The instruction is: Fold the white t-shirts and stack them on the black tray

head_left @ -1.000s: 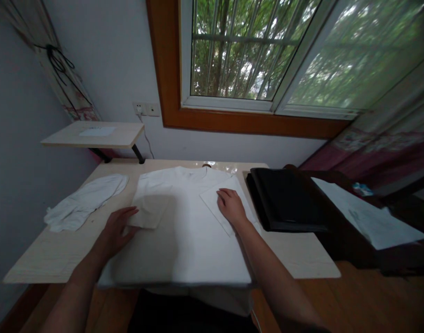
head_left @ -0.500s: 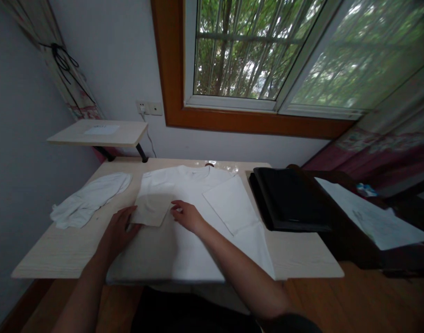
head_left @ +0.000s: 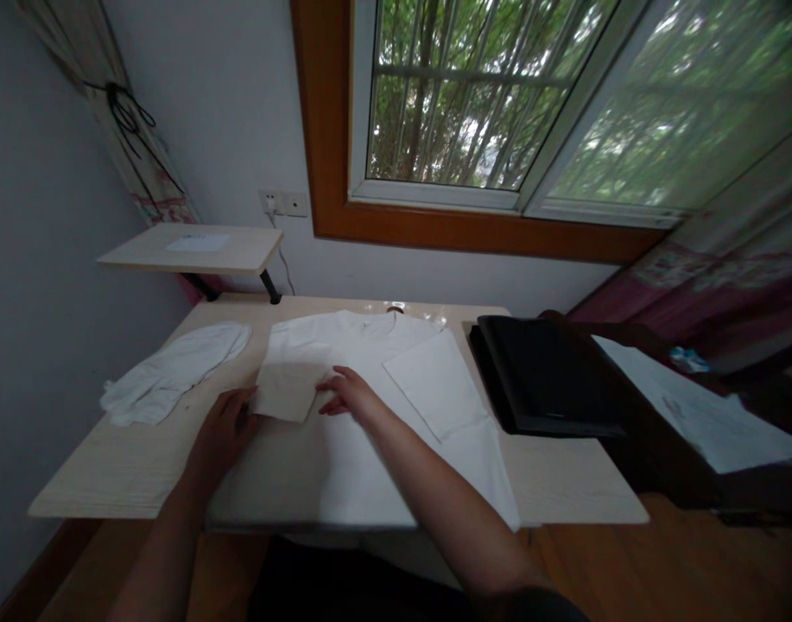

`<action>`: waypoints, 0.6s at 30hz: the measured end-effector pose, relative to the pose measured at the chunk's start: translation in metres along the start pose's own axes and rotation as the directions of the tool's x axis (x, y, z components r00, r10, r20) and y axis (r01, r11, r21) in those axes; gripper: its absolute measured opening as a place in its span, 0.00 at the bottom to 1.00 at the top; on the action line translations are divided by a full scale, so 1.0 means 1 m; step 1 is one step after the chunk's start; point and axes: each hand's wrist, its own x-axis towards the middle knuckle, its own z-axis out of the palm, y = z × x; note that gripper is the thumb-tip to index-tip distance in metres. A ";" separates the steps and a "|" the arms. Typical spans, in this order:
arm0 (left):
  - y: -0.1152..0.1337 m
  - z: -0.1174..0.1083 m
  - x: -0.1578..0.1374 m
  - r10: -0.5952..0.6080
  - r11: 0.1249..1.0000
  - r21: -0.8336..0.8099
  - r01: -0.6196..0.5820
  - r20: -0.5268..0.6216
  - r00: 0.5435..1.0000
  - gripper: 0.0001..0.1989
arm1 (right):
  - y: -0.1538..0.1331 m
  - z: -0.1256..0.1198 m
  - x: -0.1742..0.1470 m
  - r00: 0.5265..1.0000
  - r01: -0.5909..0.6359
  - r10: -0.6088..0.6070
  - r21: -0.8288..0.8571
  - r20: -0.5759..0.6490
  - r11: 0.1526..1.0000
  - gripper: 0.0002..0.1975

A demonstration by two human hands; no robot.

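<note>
A white T-shirt (head_left: 370,466) lies spread on the table, its neckline at the far side. Both sleeves are folded inward over the body: the left sleeve (head_left: 288,389) as a squarish flap, the right sleeve (head_left: 434,380) as a slanted one. At the left flap's outer edge, my left hand (head_left: 222,432) rests with thumb and fingers apart, touching the cloth. My right hand (head_left: 350,396) is at that flap's inner edge, palm down, fingers spread; its fingertips meet or hover just over the fabric.
Another white cloth (head_left: 175,371) lies bunched at the table's left. A small raised shelf (head_left: 240,250) with a paper label stands at the back left. At the right are a black folder-like stack (head_left: 544,371) and a white sheet (head_left: 681,406). The pale wooden table (head_left: 570,492) ends near my body.
My right hand's fingers have spread more beside the left sleeve flap. My left hand stays at its outer edge. The whole view has shifted slightly.
</note>
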 end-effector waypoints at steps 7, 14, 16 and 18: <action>0.002 -0.002 0.001 -0.019 1.000 -0.024 0.019 -0.009 1.000 0.20 | 0.011 -0.009 0.009 0.977 0.201 -0.209 -0.186 -0.026 0.962 0.34; 0.005 -0.004 0.002 0.002 0.999 -0.034 -0.001 0.025 1.000 0.20 | 0.001 -0.009 0.006 0.984 0.166 -0.160 -0.094 0.074 0.982 0.36; 0.005 -0.004 0.002 0.017 0.999 -0.032 -0.017 0.026 1.000 0.19 | 0.000 -0.008 0.007 0.985 0.149 -0.140 -0.080 0.101 0.986 0.36; 0.005 -0.003 0.002 0.039 0.999 -0.030 -0.039 0.026 0.999 0.18 | 0.000 -0.006 0.010 0.983 0.134 -0.122 -0.083 0.136 0.987 0.35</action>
